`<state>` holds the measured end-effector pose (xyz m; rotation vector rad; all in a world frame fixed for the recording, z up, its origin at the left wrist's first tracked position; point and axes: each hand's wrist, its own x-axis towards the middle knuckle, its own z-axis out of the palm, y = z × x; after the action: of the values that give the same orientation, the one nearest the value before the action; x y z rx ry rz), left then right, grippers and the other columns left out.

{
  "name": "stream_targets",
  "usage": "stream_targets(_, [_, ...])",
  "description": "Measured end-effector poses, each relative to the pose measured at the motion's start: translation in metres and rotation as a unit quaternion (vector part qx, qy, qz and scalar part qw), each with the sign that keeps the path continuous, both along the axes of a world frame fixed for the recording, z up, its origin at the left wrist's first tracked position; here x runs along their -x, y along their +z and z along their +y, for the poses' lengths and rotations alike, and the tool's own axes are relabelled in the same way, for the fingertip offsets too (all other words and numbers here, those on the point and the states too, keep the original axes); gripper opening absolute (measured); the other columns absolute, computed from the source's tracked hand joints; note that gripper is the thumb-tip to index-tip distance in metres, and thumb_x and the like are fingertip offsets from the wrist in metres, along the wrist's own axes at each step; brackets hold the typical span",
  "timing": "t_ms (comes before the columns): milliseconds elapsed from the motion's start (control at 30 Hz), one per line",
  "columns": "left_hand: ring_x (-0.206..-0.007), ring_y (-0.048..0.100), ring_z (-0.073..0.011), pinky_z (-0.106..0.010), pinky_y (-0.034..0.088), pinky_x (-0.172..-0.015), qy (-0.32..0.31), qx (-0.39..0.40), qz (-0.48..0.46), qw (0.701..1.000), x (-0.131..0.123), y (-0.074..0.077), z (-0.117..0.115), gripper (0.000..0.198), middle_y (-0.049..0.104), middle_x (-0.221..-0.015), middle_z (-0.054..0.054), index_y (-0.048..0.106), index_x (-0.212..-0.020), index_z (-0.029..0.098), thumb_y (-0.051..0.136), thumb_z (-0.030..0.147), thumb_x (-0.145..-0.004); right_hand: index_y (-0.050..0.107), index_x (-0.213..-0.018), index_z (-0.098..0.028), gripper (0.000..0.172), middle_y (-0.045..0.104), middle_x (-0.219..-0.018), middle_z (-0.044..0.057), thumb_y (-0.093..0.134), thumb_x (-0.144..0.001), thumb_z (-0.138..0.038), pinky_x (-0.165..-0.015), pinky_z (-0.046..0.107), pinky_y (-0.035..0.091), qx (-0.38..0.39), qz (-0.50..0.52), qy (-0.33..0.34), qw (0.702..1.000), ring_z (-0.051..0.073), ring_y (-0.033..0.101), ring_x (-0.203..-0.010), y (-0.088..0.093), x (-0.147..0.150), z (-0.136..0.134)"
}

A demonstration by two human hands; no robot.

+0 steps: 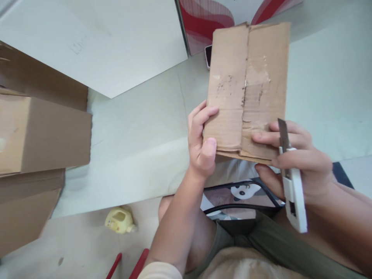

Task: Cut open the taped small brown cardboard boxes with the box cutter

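Note:
A flattened-looking brown cardboard box [226, 112] is held up in front of me, with a seam down its middle and torn, scuffed patches beside it. My left hand [202, 145] grips its lower left edge, fingers on the face and thumb at the corner. At the lower right, my right hand [302, 155] has fingers resting on the cardboard and the thumb below its edge. That same hand holds a white utility knife [297, 201] between its fingers, the dark blade out and pointing upward. How deep the box is cannot be made out.
Brown cartons [58, 135] stand at the left of the pale-covered table [139, 155]. A large white box [95, 42] and a red-and-white panel [203, 23] are behind. A phone-like object [208, 56] shows partly. A yellow jug [119, 221] lies on the floor; a panda-print item [247, 192] is near my lap.

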<state>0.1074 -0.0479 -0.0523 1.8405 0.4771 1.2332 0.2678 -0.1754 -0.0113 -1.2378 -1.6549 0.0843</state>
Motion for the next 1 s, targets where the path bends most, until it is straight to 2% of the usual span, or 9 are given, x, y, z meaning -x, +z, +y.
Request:
stream_targets(267, [-0.142,0.047,-0.0345,-0.054,0.042,-0.119,0.005,0.025,-0.027,0.999,-0.0028,-0.0011,-0.0004,0.051,0.053,-0.145,-0.004,0.053,-0.139,0.037,0.040,0.065,-0.098,0.051,-0.079,-0.029,0.029,0.077,-0.120,0.001,0.072,-0.078,-0.009,-0.095,0.049,0.063,-0.020,-0.011,0.001,1.000,0.024,0.072,-0.112,0.0004,-0.0024,0.0028])
stream_targets(400, [-0.143,0.047,-0.0353,-0.055,0.041,-0.119,-0.004,0.027,-0.032,0.999,-0.0034,-0.0011,-0.0001,0.051,0.054,-0.145,-0.004,0.054,-0.139,0.037,0.041,0.065,-0.098,0.052,-0.080,-0.028,0.028,0.077,-0.118,0.004,0.071,-0.077,-0.008,-0.097,0.049,0.063,-0.014,-0.008,0.000,1.000,0.025,0.071,-0.114,0.0012,-0.0027,0.0024])
stream_targets(567, [-0.143,0.046,-0.0357,-0.054,0.040,-0.119,0.000,0.030,-0.033,0.999,-0.0029,-0.0012,0.0000,0.051,0.053,-0.146,-0.005,0.054,-0.139,0.036,0.041,0.064,-0.098,0.052,-0.079,-0.028,0.028,0.076,-0.120,0.002,0.071,-0.077,-0.008,-0.098,0.048,0.063,-0.017,-0.005,0.002,1.000,0.023,0.070,-0.116,-0.0007,-0.0036,0.0010])
stream_targets(767, [-0.143,0.046,-0.0349,-0.054,0.040,-0.120,-0.001,0.038,-0.032,0.999,-0.0029,-0.0008,-0.0007,0.052,0.053,-0.145,-0.004,0.054,-0.138,0.035,0.041,0.065,-0.097,0.053,-0.079,-0.027,0.027,0.077,-0.119,0.004,0.072,-0.078,-0.008,-0.098,0.048,0.062,-0.024,-0.008,0.003,1.000,0.023,0.070,-0.117,-0.0010,-0.0026,0.0029])
stream_targets(1000, [-0.142,0.047,-0.0345,-0.056,0.040,-0.120,0.003,0.045,-0.039,0.998,-0.0047,0.0021,-0.0022,0.048,0.055,-0.142,-0.002,0.057,-0.135,0.039,0.043,0.063,-0.096,0.052,-0.078,-0.028,0.027,0.078,-0.119,0.003,0.071,-0.078,-0.009,-0.094,0.050,0.064,-0.024,-0.001,-0.003,1.000,0.024,0.073,-0.110,0.0024,-0.0010,0.0030])
